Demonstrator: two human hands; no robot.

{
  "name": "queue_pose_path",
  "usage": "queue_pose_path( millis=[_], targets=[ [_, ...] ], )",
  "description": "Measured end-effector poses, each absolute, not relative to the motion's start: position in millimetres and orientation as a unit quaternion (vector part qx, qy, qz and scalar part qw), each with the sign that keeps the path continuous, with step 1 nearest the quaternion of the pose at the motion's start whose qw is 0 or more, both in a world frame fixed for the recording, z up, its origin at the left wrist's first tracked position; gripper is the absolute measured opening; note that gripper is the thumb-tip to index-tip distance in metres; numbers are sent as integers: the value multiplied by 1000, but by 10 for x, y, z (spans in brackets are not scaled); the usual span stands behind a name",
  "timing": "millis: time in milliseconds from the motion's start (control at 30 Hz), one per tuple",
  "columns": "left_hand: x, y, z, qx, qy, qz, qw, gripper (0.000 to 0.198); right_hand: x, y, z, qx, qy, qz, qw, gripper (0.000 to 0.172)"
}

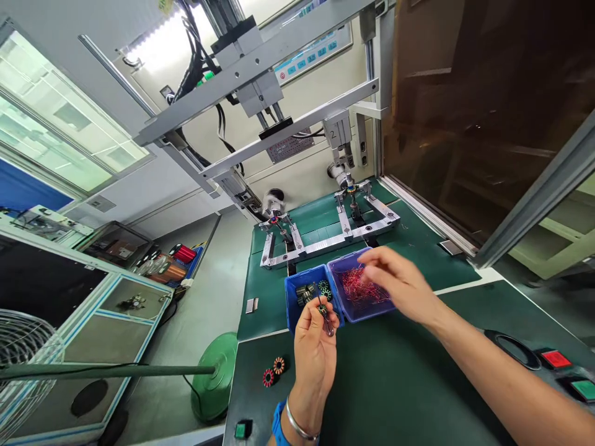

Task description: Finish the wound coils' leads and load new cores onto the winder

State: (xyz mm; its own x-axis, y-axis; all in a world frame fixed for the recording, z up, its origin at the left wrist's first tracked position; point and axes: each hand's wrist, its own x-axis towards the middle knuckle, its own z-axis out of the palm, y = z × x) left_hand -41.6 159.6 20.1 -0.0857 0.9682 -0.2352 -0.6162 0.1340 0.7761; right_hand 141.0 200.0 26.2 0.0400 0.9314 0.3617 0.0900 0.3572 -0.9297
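My left hand (316, 347) is closed in front of the blue bin. Its fingers pinch a small green-toothed stator (321, 308), together with a thin dark-shafted tool with a clear handle (330, 327) that looks like a small screwdriver. Inside the blue bin (290, 303) lie several more green stators (325, 287) and grey stator cores (304, 293). Over the purple bin (357, 318) hovers my right hand (395, 282), slightly blurred, its thumb and forefinger apart with nothing visible between them. Red wire scraps (361, 286) fill that bin's floor.
Two wound stators (279, 365) lie on the green bench at left. Behind the bins stands a metal fixture (325, 246) with two winding posts, under an overhead frame (288, 139). Red (555, 358) and green (584, 389) buttons sit at right, another green button (240, 430) at front left.
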Motion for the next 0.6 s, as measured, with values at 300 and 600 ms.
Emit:
queue_pose_path(
  millis=[300,600],
  targets=[
    [-452,1623,213,207,387,633,638,35,1527,2093,195,-452,-575,444,518,22],
    [-543,1642,279,189,413,638,622,25,2072,1311,348,-306,-419,578,630,34]
  ],
)
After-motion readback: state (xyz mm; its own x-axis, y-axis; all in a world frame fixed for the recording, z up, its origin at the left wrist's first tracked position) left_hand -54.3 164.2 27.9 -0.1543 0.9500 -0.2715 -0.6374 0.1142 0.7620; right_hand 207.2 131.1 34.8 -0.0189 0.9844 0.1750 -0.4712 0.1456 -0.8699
